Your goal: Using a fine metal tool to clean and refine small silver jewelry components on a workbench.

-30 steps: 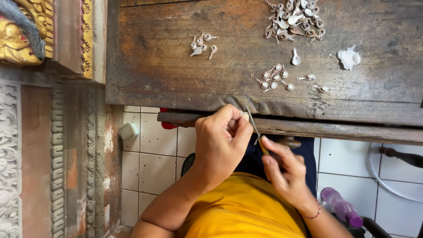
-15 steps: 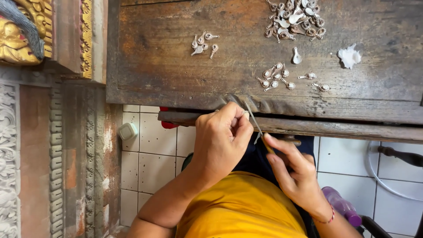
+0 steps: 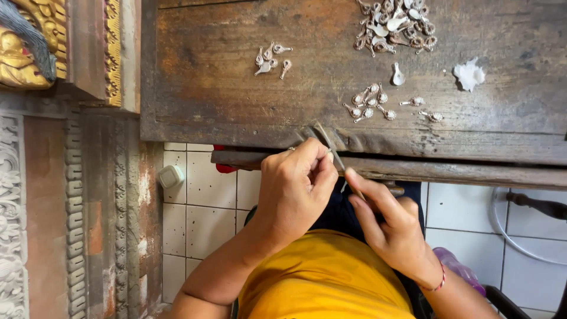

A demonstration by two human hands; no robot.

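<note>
My left hand (image 3: 295,183) is closed in a pinch against the front edge of the worn wooden workbench (image 3: 236,88); what it pinches is too small to make out. My right hand (image 3: 387,221) grips a thin metal file (image 3: 331,147) that slants up to the bench edge beside my left fingertips. Small silver teardrop-shaped pieces lie on the bench: a few (image 3: 269,58) to the left, a group (image 3: 369,103) in the middle and a heap (image 3: 393,26) at the far edge.
A white crumpled scrap (image 3: 469,74) lies on the bench's right part. Carved, gilded wood panels (image 3: 35,53) stand to the left. White floor tiles (image 3: 195,212) show below, with a small white jar (image 3: 171,176), a white hose (image 3: 508,236) and a purple bottle (image 3: 458,269).
My right hand has shifted slightly along with the file, back and forth by the bench edge. My left hand has stayed pinched at the same spot.
</note>
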